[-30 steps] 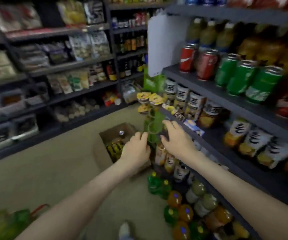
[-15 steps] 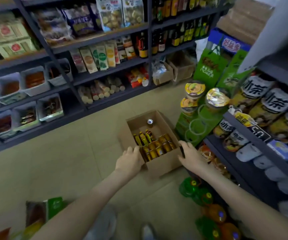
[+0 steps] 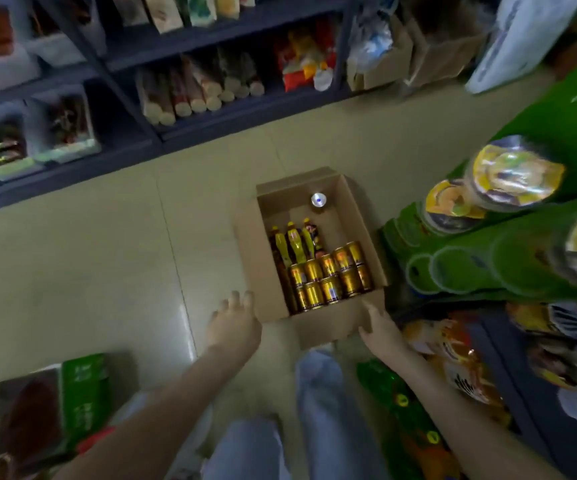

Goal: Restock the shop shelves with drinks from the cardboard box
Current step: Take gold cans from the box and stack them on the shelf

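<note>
cardboard box (image 3: 328, 329) open on the floor, just beside a green display stand (image 3: 470, 271). inside, gold cans (image 3: 328, 277) at the near end, yellow-topped bottles (image 3: 294, 242) behind, one silver can (image 3: 318, 199) at the far end. left hand (image 3: 233, 325) by the near left corner, fingers spread, holding nothing. right hand (image 3: 380, 329) at the near right corner, fingers straight, gripping nothing.
</note>
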